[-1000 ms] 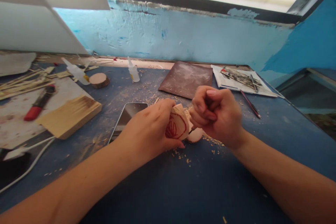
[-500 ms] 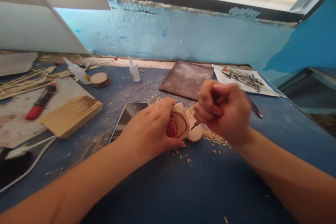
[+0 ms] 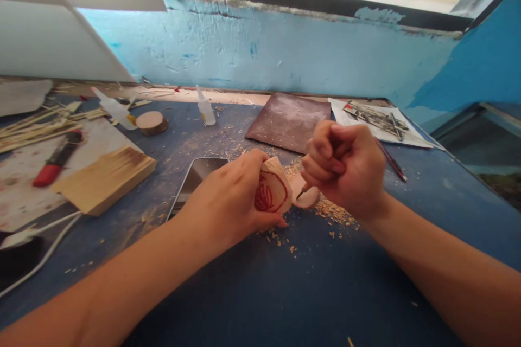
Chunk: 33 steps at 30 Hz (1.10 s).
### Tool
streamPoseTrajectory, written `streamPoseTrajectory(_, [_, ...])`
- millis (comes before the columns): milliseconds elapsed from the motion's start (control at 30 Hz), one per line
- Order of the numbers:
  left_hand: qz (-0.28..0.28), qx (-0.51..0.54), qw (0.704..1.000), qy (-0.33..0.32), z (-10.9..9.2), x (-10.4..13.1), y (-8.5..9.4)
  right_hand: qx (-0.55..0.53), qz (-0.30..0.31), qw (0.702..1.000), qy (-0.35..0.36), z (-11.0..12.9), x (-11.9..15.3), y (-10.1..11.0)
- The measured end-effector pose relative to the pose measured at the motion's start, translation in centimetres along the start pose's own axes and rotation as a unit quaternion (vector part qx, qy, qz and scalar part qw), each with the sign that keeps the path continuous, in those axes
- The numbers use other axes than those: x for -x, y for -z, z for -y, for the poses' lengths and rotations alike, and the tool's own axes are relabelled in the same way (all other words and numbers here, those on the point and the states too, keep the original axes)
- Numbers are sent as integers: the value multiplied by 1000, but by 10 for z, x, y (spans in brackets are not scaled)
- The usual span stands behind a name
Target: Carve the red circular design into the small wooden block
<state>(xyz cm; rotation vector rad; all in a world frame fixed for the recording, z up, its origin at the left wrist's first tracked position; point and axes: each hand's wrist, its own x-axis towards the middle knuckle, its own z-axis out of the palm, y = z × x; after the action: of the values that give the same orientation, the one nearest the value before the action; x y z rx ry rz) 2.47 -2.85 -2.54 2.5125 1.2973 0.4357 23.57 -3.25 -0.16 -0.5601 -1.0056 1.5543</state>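
Well beyond marked wood [image 3: 277, 190], translucent bottle [image 3: 207, 112]

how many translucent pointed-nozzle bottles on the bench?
2. One bottle is beside the round wood slice at left; the other bottle is between that slice and the brown sheet. More could be hidden behind other items.
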Motion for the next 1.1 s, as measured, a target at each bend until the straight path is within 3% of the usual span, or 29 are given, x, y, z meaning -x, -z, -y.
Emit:
streamPoseTrajectory(100, [-17, -8, 1000, -20, 2, 1, -4, 3, -8, 1000, 20, 7, 1, -2])
streamPoseTrajectory(333, [12, 22, 1000, 18, 3, -1, -2, 39, 5, 999, -12, -21, 4, -6])
streamPoseTrajectory(467, [31, 55, 996, 57, 5, -3, 2, 93, 5, 995, 22, 0, 6, -1])
streamPoseTrajectory(533, [40, 70, 994, 73, 6, -4, 4, 182, -24, 981, 56, 10, 5, 7])
streamPoseTrajectory(633, [55, 87, 989, 108, 6, -5, 5, 373, -44, 923, 83, 14, 3, 21])
streamPoseTrajectory(700, [62, 97, 986, 123, 5, -5, 6, 545, 5, 837, 59, 11, 2, 28])
streamPoseTrajectory(767, [62, 104, 985, 123, 5, -5, 6, 683, 78, 726, 9, 7, 3, 31])
streamPoseTrajectory(800, [59, 104, 986, 119, 5, -4, 6, 722, 105, 684, -18, 6, 3, 31])
streamPoseTrajectory(833, [55, 102, 987, 114, 5, -3, 6, 734, 122, 666, -44, 6, 4, 30])
streamPoseTrajectory(1000, [50, 100, 989, 101, 3, 1, 13, 702, 186, 675, -135, 14, 8, 20])
streamPoseTrajectory(1100, [52, 79, 992, 80, 4, 1, 19, 687, 196, 686, -138, 17, 10, 18])
